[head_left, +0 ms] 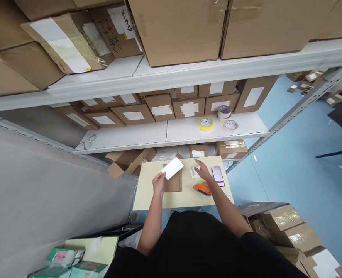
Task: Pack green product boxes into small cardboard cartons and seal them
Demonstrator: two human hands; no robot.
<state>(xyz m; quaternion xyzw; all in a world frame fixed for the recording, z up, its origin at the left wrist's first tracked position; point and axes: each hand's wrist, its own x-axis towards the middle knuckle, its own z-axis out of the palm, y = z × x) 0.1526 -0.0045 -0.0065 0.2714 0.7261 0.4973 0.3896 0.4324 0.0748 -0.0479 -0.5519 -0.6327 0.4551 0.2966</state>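
My left hand (158, 182) is closed on the near corner of a white rectangular card (172, 168); its thickness is hard to judge. Below the card, a flat brown piece of cardboard (173, 183) lies on the pale yellow table (148, 199). My right hand (202, 170) is over the table's right half, fingers apart and the index finger stretched forward, with nothing visible in it. Small white paper pieces (193, 172) lie beside and partly under it. Nearer to me, an orange hand tool with dark edging (202, 189) rests by my right forearm. A lit phone (218, 176) lies to the right.
Behind the table, a white shelf (124, 134) holds cardboard boxes (161, 107), a yellow tape roll (206, 124) and pale tape rolls (231, 125). An open carton (130, 164) is at the table's left. More boxes (307, 237) stand at lower right. A grey wall (43, 185) closes the left side.
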